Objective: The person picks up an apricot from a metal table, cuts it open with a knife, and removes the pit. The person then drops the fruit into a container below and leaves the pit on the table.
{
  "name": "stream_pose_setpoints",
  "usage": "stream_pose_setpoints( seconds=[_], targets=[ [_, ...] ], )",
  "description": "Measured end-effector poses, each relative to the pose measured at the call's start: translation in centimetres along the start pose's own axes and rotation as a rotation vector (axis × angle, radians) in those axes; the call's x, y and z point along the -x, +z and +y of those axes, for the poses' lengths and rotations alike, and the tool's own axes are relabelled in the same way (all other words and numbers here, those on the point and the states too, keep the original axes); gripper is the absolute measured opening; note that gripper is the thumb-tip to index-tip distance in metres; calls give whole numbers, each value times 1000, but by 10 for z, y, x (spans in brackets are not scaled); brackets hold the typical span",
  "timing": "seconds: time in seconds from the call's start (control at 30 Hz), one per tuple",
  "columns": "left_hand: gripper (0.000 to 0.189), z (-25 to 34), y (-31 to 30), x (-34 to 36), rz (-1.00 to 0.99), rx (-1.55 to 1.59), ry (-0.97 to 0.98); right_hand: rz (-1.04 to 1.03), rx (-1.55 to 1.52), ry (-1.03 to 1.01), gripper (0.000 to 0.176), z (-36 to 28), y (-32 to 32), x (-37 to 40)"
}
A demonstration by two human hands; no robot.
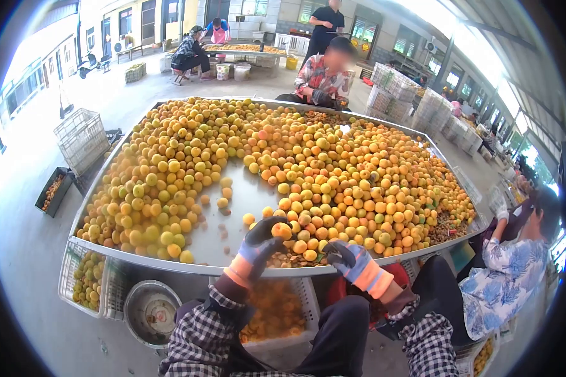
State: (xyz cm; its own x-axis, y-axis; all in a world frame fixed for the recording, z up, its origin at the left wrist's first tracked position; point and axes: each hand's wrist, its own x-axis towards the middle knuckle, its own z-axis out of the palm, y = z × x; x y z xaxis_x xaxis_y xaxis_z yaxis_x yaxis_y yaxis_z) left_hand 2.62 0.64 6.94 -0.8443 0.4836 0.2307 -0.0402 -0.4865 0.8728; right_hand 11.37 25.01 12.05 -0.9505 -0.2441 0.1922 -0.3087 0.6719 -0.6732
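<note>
My left hand, in a dark-fingered glove with an orange cuff, is closed on an apricot above the front edge of the metal table. Off to its right, my right hand wears a matching glove, its fingers curled together. Whatever it may hold is too small to make out. Beyond both hands lies a broad heap of yellow-orange apricots. Small brown bits, perhaps pits, lie near the table's front edge. Below my hands, a white crate contains orange fruit pieces.
A metal basin and a crate of greenish fruit stand at lower left. A person in a floral top sits across the table; another in a patterned shirt sits at right. Stacked crates stand behind.
</note>
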Motion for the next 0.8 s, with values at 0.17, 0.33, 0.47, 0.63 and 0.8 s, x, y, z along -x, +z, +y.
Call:
stream_pose_setpoints(
  seconds=[0.17, 0.33, 0.47, 0.63, 0.8],
  targets=[
    [47, -7, 7, -4, -37, -124, 6, 81, 39, -56, 30, -3, 19, -1],
    [46, -11, 6, -5, -62, -217, 34, 34, 74, -64, 41, 2, 40, -15],
    [45, -14, 3, -6, -60, -261, 48, 121, 105, -130, 35, 9, 48, -15],
    [43, -16, 5, -7, -44, -283, 130, 154, 122, -171, 39, 7, 52, -18],
    [44, -19, 5, -5, -28, -147, 131, 44, -102, -115, 35, 7, 58, -24]
  ],
)
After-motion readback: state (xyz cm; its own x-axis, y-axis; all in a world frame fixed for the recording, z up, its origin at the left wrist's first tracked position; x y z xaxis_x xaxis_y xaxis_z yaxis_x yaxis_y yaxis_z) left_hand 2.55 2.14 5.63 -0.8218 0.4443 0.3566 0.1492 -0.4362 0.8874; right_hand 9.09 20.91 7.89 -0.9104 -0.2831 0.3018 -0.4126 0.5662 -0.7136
